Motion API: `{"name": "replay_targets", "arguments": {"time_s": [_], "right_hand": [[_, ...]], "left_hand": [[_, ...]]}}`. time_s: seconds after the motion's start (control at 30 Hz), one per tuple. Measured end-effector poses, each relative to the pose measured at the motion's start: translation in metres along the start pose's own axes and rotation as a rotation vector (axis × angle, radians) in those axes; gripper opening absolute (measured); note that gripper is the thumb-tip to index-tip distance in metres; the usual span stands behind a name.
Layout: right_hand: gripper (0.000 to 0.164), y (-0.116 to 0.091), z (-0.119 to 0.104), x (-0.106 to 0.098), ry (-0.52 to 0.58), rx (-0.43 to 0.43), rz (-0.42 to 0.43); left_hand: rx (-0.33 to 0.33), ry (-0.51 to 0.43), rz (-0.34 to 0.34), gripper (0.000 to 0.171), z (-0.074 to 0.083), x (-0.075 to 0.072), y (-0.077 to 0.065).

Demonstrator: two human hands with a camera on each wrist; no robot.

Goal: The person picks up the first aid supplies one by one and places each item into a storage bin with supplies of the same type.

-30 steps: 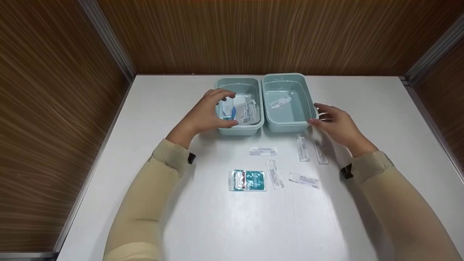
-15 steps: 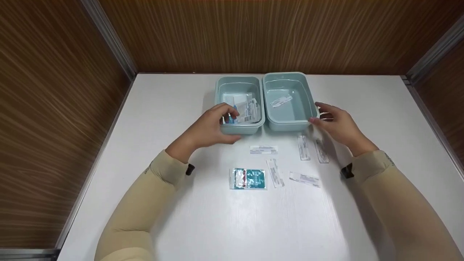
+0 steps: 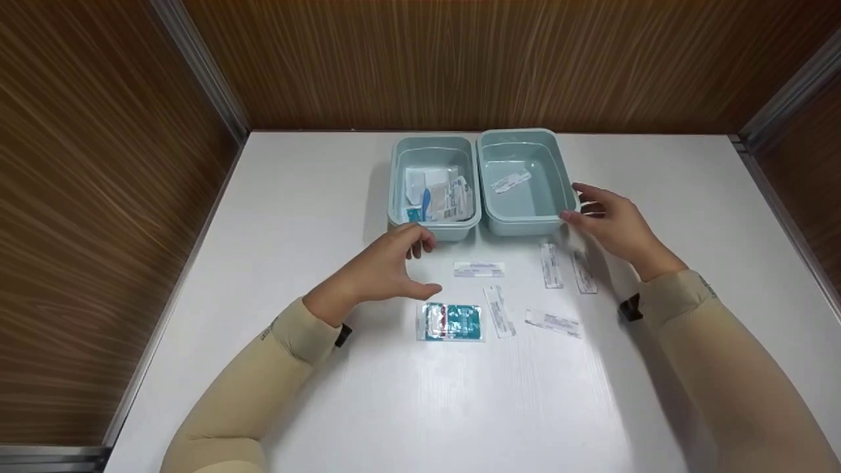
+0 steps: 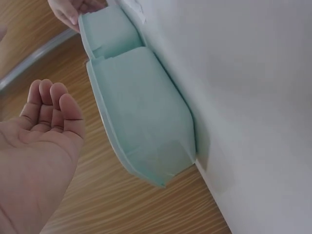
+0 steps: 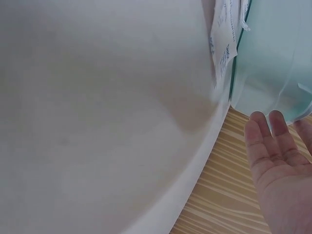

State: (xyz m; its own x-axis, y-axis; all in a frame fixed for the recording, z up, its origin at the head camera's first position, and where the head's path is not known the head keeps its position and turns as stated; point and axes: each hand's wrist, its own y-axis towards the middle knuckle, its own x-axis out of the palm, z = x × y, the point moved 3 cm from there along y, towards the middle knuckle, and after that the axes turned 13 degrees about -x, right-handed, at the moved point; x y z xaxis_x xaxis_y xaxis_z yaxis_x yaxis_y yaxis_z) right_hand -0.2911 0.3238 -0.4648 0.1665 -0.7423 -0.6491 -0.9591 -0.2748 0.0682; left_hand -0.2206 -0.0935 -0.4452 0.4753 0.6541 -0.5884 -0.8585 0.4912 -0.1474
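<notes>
My left hand [image 3: 387, 266] is above the table in front of the left bin, thumb and fingers spread with nothing between them. Just below its thumb lies a teal and white foil packet [image 3: 451, 322]. The left light-blue bin [image 3: 432, 143] holds a blue-handled item [image 3: 426, 205], a printed white packet [image 3: 453, 199] and other wrapped items. My right hand [image 3: 614, 222] touches the front right corner of the right bin [image 3: 525, 226]; in the right wrist view its fingers [image 5: 282, 136] are nearly straight at the bin's side. A slim white packet [image 3: 511, 181] lies inside that bin.
Several slim white packets lie loose before the bins, among them a horizontal packet [image 3: 479, 270], a tilted packet [image 3: 500, 312] and a lower right packet [image 3: 553, 323]. The white table [image 3: 447, 407] meets wood-grain panels [image 3: 460, 66] at the back and sides.
My left hand has moved from over the left bin toward the table's front, down to beside the foil packet, holding nothing. The right hand stays at the right bin's corner.
</notes>
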Motion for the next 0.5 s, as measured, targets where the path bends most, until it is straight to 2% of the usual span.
{"name": "replay_targets", "arguments": {"time_s": [0.2, 0.37, 0.5], "right_hand": [[0.085, 0.002, 0.002, 0.0, 0.001, 0.004, -0.003], [0.086, 0.002, 0.003, 0.0, 0.004, 0.009, -0.005], [0.087, 0.002, 0.003, 0.001, 0.008, 0.013, -0.006]], "left_hand": [[-0.038, -0.013, -0.049, 0.063, -0.002, 0.01, -0.007], [-0.025, 0.028, -0.088, 0.068, -0.005, 0.019, -0.012], [-0.05, 0.072, -0.113, 0.074, -0.009, 0.028, -0.014]]}}
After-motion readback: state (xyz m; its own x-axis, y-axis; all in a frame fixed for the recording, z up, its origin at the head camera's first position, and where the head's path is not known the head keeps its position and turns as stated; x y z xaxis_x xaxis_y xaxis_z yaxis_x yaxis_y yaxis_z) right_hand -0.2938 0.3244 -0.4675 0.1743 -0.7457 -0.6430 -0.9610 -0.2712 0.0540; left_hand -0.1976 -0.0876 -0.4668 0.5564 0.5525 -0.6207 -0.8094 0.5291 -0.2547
